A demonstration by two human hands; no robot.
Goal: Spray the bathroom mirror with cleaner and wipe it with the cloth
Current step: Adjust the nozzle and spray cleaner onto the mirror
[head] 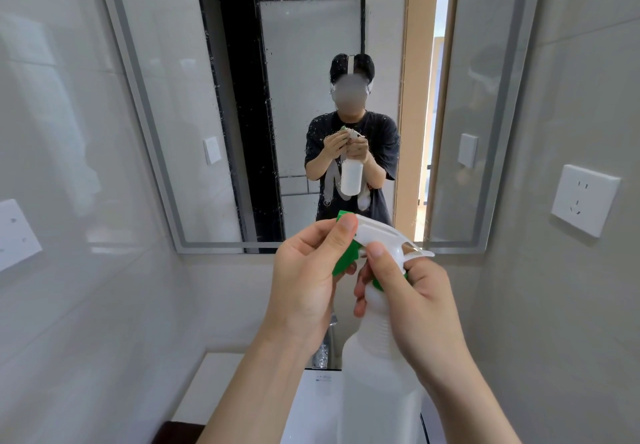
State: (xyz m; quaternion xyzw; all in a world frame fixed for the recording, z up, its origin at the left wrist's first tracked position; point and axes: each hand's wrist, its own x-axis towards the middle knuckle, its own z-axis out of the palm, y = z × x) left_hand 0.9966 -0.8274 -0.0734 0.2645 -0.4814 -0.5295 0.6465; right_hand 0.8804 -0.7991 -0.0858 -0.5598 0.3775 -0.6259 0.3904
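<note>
A white spray bottle [377,367] with a white head and green nozzle and trigger is held up in front of the mirror [304,62]. My right hand [415,308] grips the bottle's neck, thumb on the head. My left hand [304,280] pinches the green nozzle at the front of the head. The mirror glass carries many fine droplets, densest over the dark door reflection. No cloth is in view.
A chrome tap [327,346] and a white basin [311,405] lie below my hands. A wall socket [583,199] is on the right tiles, a switch plate [15,232] on the left. A person with the bottle is reflected in the mirror.
</note>
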